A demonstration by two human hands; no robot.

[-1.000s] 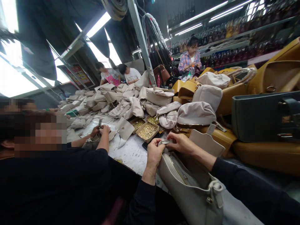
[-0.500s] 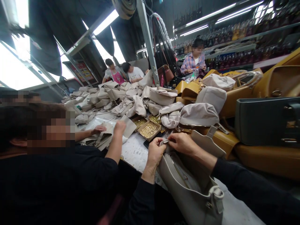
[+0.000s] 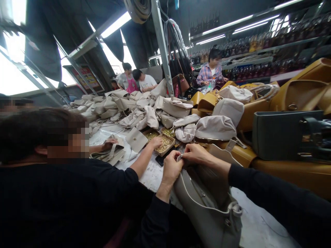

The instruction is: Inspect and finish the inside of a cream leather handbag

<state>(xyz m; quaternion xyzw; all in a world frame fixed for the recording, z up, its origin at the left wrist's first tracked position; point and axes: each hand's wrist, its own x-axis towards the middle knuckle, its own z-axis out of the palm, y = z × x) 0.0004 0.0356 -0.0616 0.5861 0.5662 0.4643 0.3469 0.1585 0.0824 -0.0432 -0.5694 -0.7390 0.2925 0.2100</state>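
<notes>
A beige leather handbag (image 3: 207,210) lies open on the worktable in front of me. My left hand (image 3: 171,168) grips its upper edge from the left. My right hand (image 3: 194,154) pinches a small tab or fitting on that same edge, and the fingertips of both hands meet there. What sits between the fingertips is too small to make out. Just beyond my hands stands a cardboard box of small brass fittings (image 3: 165,144), with a co-worker's hand (image 3: 155,142) resting in it.
A co-worker in black (image 3: 64,193) sits close on my left, one hand on a beige bag part (image 3: 111,153). Beige bags (image 3: 144,117) pile across the table. Mustard bags (image 3: 297,94) and a dark bag (image 3: 284,134) stack on the right. Other people work at the far end.
The co-worker's hand has moved from the beige piece on the table over to the box of brass fittings. My hands stay on the bag's edge, drawn slightly closer together.
</notes>
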